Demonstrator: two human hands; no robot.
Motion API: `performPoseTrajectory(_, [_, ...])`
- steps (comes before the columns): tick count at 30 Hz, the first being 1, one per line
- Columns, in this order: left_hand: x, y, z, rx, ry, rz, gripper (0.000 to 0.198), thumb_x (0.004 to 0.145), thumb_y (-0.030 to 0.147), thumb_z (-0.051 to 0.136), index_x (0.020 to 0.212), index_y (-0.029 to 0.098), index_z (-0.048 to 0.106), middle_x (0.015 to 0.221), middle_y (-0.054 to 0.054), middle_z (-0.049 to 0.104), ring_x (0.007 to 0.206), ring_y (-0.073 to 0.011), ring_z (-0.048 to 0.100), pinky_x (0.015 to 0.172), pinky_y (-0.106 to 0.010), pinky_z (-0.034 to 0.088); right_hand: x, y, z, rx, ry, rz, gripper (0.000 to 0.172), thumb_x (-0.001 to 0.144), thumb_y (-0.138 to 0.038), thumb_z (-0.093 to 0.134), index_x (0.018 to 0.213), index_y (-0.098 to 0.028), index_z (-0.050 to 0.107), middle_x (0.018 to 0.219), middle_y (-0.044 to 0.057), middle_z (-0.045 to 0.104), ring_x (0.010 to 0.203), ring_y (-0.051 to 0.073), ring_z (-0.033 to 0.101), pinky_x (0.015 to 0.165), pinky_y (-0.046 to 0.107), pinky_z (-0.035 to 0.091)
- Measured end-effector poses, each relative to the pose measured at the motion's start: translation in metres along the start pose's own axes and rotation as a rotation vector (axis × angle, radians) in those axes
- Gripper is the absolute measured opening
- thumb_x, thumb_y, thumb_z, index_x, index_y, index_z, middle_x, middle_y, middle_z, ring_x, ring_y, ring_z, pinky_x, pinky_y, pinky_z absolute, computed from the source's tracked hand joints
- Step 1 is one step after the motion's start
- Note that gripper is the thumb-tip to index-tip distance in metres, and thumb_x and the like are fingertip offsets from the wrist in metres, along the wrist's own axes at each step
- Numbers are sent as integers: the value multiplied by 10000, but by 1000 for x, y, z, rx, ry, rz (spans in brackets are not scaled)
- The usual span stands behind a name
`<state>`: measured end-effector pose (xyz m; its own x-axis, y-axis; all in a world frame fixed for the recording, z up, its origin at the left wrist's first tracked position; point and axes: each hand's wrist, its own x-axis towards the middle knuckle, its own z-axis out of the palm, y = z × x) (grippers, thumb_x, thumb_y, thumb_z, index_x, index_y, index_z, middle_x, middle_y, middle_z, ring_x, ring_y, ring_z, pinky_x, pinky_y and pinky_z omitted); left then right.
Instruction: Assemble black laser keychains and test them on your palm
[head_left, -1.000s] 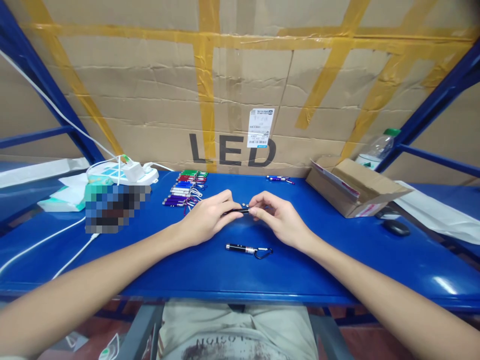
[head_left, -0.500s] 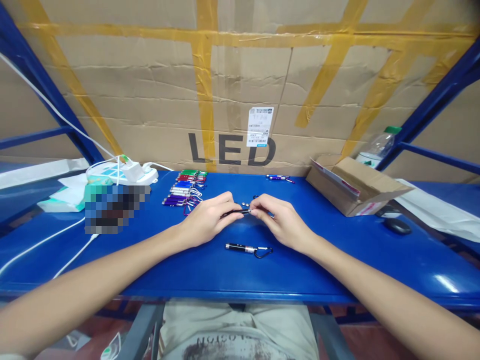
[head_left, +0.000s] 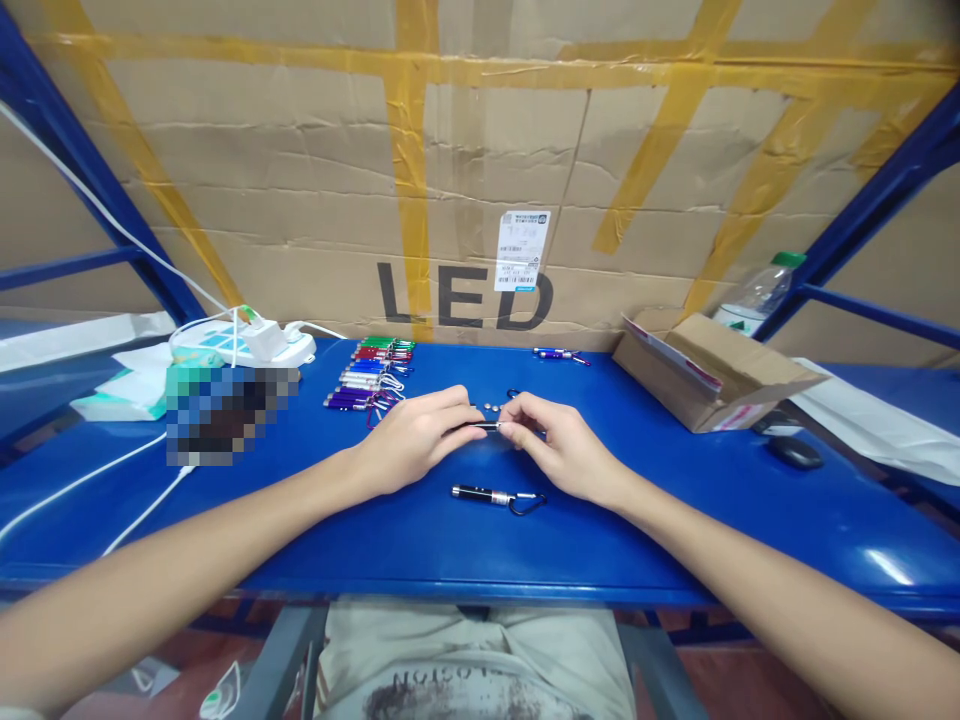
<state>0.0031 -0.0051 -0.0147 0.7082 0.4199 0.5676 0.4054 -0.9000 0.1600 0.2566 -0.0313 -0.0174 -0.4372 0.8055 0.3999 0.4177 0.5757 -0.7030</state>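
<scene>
Above the middle of the blue table, my left hand is closed round a slim black keychain flashlight, most of it hidden by the fingers. My right hand pinches at the flashlight's right end; whether a small part sits between those fingertips is too small to see. Just behind the fingertips lie small silver button cells and a black carabiner clip, partly covered. Nearer to me, a second black flashlight with a black carabiner rests on the table.
Several coloured keychain flashlights lie in a row at the left, two blue ones at the back. On the right stand an open cardboard box, a black mouse and a bottle. A power strip with white cables sits left.
The flashlight between my hands has shifted slightly and sits more level. Both hands keep nearly the same place and grip; the view has tilted a little.
</scene>
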Motion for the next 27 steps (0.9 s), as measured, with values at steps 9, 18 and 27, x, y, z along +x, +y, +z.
performPoseTrajectory(9, [0,4,-4,365,24,204,318,1162,305,456,1034,173,716,874,-44,660,747,-168,622,679,-307,459,5,4,1,522,-122,328,450,855,-596,846,878,-173,696,792,24,699,658,146,624,637,306,545])
performPoseTrajectory(18, [1,5,-4,272,30,136,327,1160,317,453,1096,174,740,930,-64,694,793,-172,653,713,-300,508,9,4,-5,733,-201,483,395,826,-496,904,873,-168,689,810,25,714,659,126,631,638,272,543])
performPoseTrajectory(27, [8,2,-3,-142,9,-203,290,1103,375,592,1090,187,813,892,-43,688,821,-187,679,755,-297,519,5,2,-8,-83,-34,-33,223,1110,-400,538,991,-238,633,913,29,688,816,197,633,782,331,496])
